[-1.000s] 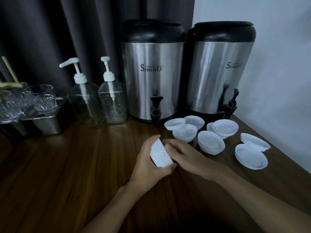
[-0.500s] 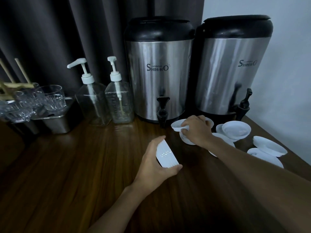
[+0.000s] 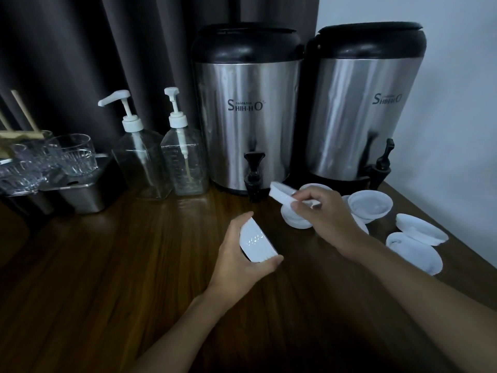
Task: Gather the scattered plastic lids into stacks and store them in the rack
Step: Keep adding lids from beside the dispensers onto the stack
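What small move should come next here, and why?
Probably carry the lid pinched in the right hand across onto the stack gripped by the left hand: the lid is already off the counter, and the stack is held nearby.

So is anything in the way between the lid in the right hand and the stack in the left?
Nothing visible. The right hand pinches one lid above the table, and only open air over bare wood lies between it and the stack the left hand grips. The rack is not in view.
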{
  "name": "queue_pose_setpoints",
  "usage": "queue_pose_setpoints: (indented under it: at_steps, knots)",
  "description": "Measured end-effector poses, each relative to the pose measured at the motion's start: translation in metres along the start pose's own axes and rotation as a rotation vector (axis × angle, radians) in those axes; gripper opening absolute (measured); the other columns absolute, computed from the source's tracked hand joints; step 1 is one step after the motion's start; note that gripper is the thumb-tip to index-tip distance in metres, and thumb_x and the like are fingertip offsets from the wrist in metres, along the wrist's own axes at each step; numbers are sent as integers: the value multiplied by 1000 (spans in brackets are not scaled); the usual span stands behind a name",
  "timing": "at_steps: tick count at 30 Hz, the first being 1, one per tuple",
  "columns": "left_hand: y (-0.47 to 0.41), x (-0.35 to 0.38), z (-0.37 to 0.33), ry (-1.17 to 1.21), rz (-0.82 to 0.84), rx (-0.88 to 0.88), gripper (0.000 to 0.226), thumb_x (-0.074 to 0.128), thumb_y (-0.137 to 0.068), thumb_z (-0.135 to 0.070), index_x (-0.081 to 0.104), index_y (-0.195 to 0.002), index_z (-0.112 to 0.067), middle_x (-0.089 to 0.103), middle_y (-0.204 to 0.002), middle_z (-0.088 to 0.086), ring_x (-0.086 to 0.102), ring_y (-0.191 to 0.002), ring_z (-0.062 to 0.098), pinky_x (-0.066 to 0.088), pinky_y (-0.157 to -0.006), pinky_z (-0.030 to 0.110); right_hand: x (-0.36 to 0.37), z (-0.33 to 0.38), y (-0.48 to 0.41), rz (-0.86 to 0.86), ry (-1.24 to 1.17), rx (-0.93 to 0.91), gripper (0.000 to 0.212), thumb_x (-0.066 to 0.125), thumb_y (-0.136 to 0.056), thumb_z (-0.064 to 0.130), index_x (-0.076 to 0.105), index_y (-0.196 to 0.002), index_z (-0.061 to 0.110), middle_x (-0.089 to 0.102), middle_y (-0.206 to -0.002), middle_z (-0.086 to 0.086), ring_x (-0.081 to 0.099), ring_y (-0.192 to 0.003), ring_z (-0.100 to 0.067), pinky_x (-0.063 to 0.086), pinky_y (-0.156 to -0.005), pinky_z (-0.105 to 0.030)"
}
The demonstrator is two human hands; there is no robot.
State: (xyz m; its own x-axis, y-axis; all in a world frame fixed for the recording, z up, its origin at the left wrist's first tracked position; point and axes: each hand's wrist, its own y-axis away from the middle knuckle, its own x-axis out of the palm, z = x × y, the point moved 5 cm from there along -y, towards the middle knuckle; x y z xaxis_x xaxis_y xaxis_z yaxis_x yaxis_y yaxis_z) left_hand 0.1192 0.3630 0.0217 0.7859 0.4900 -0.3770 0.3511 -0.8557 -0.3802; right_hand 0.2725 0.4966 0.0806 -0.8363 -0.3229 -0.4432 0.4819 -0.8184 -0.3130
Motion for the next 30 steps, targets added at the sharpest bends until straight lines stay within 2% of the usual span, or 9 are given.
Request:
queue_pose_setpoints:
  at_steps: [3,8,11,13,17,19,22,26,30]
  knots:
    - [0,-1,-3,48,-22,26,88,93,-67,-23,37,-131,-46,45,-123,-36,46,-122,-7,43,-91,7,15,7,26,108,-139,62,6,69,-92,17,74,-95,19,73,-106,9,66,-99,-3,54,-87,-27]
    - [2,-2,-8,147,-58,101,84,91,-70,-9,42,-135,-30,57,-121,-18,59,-118,13,54,-86,23,42,11,51,244,-301,124,9,70,-91,13,74,-87,19,69,-118,8,64,-112,-10,55,-97,-40]
    - [3,-3,-12,151,-73,119,83,90,-70,-5,40,-133,-25,57,-116,-21,60,-114,9,53,-80,18,49,9,55,310,-322,132,7,67,-93,9,70,-88,13,64,-125,5,66,-110,-18,53,-97,-45]
    - [3,-4,-14,149,-82,128,83,90,-70,-5,40,-132,-26,56,-116,-24,60,-113,6,53,-79,16,51,9,54,341,-327,130,8,65,-95,10,70,-89,9,64,-127,4,64,-112,-16,53,-96,-40]
    - [5,-4,-15,166,-73,127,83,91,-70,-9,42,-132,-35,59,-119,-14,62,-114,16,56,-81,24,54,18,52,388,-305,73,21,60,-99,17,63,-80,9,64,-104,-3,60,-97,-15,46,-78,-26]
    - [7,-4,-15,157,-61,123,84,91,-70,-12,42,-132,-40,58,-121,-12,61,-115,18,58,-82,28,57,20,52,415,-303,78,23,60,-99,21,63,-76,16,61,-93,-1,57,-91,-9,43,-77,-25]
    - [7,-5,-17,142,-56,133,85,91,-69,-14,41,-130,-45,58,-120,-14,61,-115,16,58,-82,29,58,14,50,456,-337,148,18,67,-89,34,67,-93,17,68,-107,-4,63,-105,-12,50,-87,-32]
    - [8,-2,-11,96,-27,130,89,90,-67,-28,38,-137,-46,53,-129,-10,56,-123,15,56,-91,31,51,8,46,495,-341,245,59,76,-77,40,54,-130,29,62,-131,7,55,-125,-6,49,-105,-34]
    - [8,1,-6,13,-7,160,95,88,-66,-40,35,-144,-41,47,-137,-5,50,-128,14,51,-97,26,50,1,46,537,-277,289,80,76,-75,50,42,-146,33,58,-135,11,51,-129,-5,46,-109,-35]
